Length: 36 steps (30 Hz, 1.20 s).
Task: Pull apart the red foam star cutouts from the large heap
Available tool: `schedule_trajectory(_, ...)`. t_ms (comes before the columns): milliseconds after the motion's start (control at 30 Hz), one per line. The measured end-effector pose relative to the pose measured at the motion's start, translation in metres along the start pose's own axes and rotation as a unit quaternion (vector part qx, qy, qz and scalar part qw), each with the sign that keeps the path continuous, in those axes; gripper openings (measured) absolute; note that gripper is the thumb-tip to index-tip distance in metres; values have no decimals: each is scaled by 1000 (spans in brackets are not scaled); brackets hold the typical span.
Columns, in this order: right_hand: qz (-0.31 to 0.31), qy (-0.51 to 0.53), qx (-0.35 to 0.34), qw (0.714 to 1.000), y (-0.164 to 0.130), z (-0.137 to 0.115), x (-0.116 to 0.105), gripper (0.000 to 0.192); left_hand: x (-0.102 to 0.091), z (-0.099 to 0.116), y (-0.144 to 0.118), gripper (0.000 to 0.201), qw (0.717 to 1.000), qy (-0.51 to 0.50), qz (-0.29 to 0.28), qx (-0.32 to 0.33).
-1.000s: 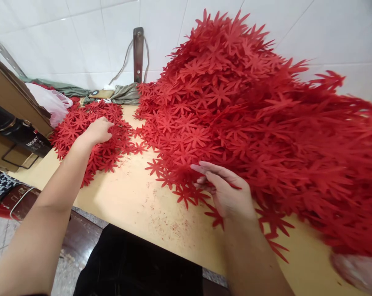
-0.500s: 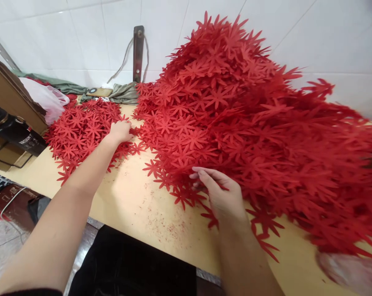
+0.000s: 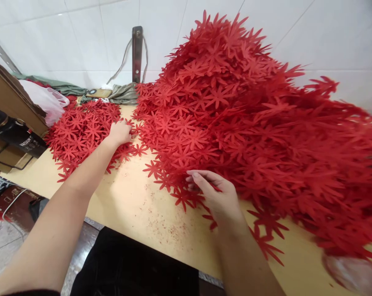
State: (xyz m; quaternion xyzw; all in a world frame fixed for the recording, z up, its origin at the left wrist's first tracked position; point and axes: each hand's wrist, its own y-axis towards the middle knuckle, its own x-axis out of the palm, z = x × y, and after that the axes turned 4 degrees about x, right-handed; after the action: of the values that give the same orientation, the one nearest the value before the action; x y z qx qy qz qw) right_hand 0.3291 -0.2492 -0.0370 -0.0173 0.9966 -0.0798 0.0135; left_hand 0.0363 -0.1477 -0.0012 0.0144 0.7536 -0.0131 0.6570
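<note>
Left hand (image 3: 121,132) slid across small flower pile (image 3: 81,131), left of big flower pile (image 3: 210,98), so it's now near stray flowers (image 3: 139,149) — right hand (image 3: 221,191) at big pile's front, both hands' fingers curled, grip unclear.

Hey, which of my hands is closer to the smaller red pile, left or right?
Left. Your left hand is at the right edge of the smaller pile; your right hand is farther right, by the larger pile's front edge.
</note>
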Motion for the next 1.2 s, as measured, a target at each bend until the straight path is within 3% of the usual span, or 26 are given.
schedule_trajectory(333, -4, -10, 4, 1000, 1, 1, 3, 34, -23, -22, -9, 36, 991, -117, 66, -20)
schedule_trajectory(500, -1, -20, -2, 1000, 1, 2, 3, 33, -34, -21, -15, 22, 991, -131, -34, 23)
schedule_trajectory(600, -3, -25, 0, 1000, 1, 1, 3, 34, -40, -16, -19, 16, 985, -158, -50, 53)
schedule_trajectory(700, -8, -30, 1, 999, 1, 1, 4, 35, -45, 2, -20, 21, 963, -257, -33, 78)
schedule_trajectory(800, -7, -45, -2, 999, 1, 0, 4, 38, -46, 33, -20, 26, 930, -341, 0, 135)
schedule_trajectory(900, 10, -64, -16, 998, 1, -2, 3, 44, -47, 65, -21, 44, 914, -356, 33, 191)
schedule_trajectory(1033, 35, -51, -30, 998, -1, -3, 2, 51, -47, 95, -34, 36, 892, -388, 70, 220)
schedule_trajectory(1100, 30, -14, -20, 999, -1, -2, 2, 50, -45, 108, -43, 30, 856, -464, 60, 220)
schedule_trajectory(1200, 28, 39, -11, 999, 2, 2, 2, 44, -39, 132, -56, 25, 771, -604, 32, 197)
